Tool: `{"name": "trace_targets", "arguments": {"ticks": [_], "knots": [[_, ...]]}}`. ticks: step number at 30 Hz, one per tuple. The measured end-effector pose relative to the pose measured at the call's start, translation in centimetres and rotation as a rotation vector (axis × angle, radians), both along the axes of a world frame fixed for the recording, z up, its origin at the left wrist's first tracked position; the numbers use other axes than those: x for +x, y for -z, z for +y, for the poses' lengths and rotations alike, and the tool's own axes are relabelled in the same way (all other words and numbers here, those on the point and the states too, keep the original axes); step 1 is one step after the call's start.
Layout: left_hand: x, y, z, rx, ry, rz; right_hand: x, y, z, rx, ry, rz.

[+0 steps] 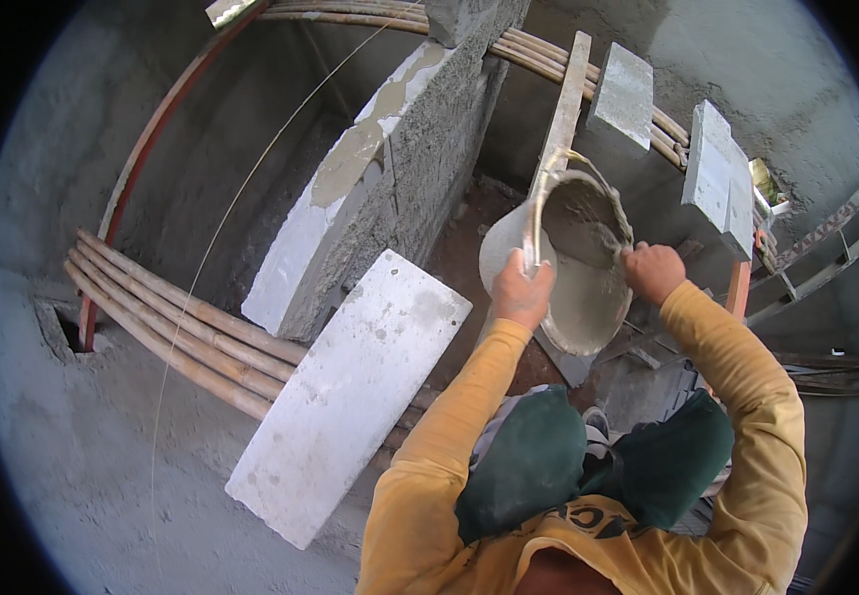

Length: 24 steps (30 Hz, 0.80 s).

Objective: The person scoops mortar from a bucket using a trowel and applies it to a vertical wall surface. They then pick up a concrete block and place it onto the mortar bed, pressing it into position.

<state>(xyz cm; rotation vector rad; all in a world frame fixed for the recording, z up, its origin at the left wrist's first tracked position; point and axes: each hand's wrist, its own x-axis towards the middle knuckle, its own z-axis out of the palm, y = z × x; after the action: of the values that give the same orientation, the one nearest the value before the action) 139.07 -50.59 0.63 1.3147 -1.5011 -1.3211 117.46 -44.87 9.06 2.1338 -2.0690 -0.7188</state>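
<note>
A pale bucket point(501, 241) with grey wet mortar point(584, 297) inside is tilted in front of me, its mouth facing up toward me. My left hand point(523, 294) is closed on its left edge, where the handle meets the rim. On the opposite edge, my right hand point(655, 271) grips the rim beside the rope-like handle point(603, 178). The fingers of both hands are partly hidden. To the left of the bucket, a white block point(350, 397) lies tilted across bamboo poles.
A block wall point(415, 149) with mortar along its top runs away from me on the left. Bamboo poles point(182, 327) cross below it. A wooden plank point(561, 104) and grey blocks point(624, 94) stand beyond the bucket. At right is a metal ladder-like frame point(826, 248).
</note>
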Motion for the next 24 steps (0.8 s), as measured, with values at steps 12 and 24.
{"name": "trace_targets", "arguments": {"ticks": [12, 24], "knots": [[1.8, 1.3, -0.1, 0.063, -0.117, 0.173, 0.1, -0.4, 4.3, 0.343, 0.383, -1.031], [7.1, 5.0, -1.4, 0.349, -0.509, 0.666, 1.2, -8.1, -9.2, 0.102, 0.46, -1.246]]}}
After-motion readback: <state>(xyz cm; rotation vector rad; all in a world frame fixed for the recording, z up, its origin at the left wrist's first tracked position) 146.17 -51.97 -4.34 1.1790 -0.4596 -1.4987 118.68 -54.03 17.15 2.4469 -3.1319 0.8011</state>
